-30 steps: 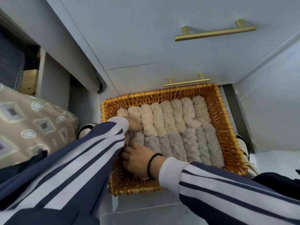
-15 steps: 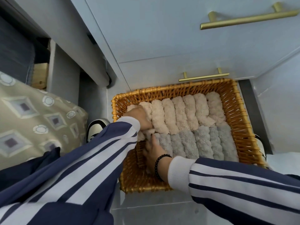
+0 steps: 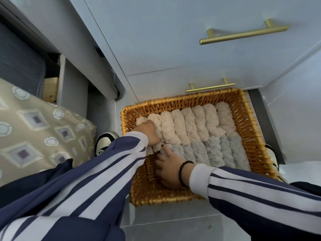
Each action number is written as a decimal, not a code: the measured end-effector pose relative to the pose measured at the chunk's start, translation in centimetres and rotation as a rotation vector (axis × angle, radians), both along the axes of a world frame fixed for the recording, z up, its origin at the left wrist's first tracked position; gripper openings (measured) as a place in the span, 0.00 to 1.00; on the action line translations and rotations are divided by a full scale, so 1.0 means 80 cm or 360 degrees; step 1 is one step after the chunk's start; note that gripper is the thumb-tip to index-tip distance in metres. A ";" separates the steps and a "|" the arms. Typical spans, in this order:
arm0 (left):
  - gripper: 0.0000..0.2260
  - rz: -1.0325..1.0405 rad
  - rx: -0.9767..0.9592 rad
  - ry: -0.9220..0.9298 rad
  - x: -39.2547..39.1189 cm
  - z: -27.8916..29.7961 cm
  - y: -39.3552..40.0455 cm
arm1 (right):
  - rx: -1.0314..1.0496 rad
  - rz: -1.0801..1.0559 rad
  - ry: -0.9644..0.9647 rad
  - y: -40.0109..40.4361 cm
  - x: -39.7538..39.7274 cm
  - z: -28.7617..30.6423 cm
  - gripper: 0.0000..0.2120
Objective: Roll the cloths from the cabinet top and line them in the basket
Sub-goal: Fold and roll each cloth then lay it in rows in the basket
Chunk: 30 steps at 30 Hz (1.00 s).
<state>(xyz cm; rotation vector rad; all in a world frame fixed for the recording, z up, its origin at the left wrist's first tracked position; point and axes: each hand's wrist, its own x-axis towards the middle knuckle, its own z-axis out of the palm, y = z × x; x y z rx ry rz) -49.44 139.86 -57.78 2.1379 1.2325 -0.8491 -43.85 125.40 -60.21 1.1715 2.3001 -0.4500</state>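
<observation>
From my head camera: the wicker basket (image 3: 250, 129) sits on the floor against the cabinet drawers. My left hand (image 3: 150, 132) curls its grip over a beige rolled cloth (image 3: 157, 124) at the basket's left edge; my right hand (image 3: 169, 168), fingers spread, presses the grey rolled cloths (image 3: 213, 153) along the near row.

Both arms reach fwd; left hand (image 3: 150, 132), right hand (image 3: 169, 168) curled.

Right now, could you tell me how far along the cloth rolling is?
Mostly done: beige rolls and grey rolls line the basket. In hand: the left hand and right hand tuck rolls at the left end. Left: a gap there; the cabinet top is unseen.
</observation>
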 end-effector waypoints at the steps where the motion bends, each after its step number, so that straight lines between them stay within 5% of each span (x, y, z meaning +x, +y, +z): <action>1: 0.31 0.0003 -0.0004 0.0019 0.000 0.004 -0.002 | 0.0058 -0.0037 0.0120 -0.004 0.006 0.002 0.21; 9: 0.19 -0.0249 0.0082 0.0192 0.017 0.093 -0.029 | 0.0230 -0.0271 0.0148 -0.036 0.067 0.062 0.22; 15: 0.05 -0.0144 0.0303 -0.0129 0.050 0.188 -0.055 | 0.0241 -0.0517 -0.0031 -0.054 0.110 0.147 0.21; 22: 0.15 -0.0051 0.0376 -0.0384 0.044 0.304 -0.092 | 0.0404 -0.1012 -0.0016 -0.057 0.149 0.285 0.19; 30: 0.15 0.0233 0.0341 -0.0925 0.007 0.407 -0.147 | 0.0710 -0.1421 0.0478 -0.054 0.161 0.404 0.13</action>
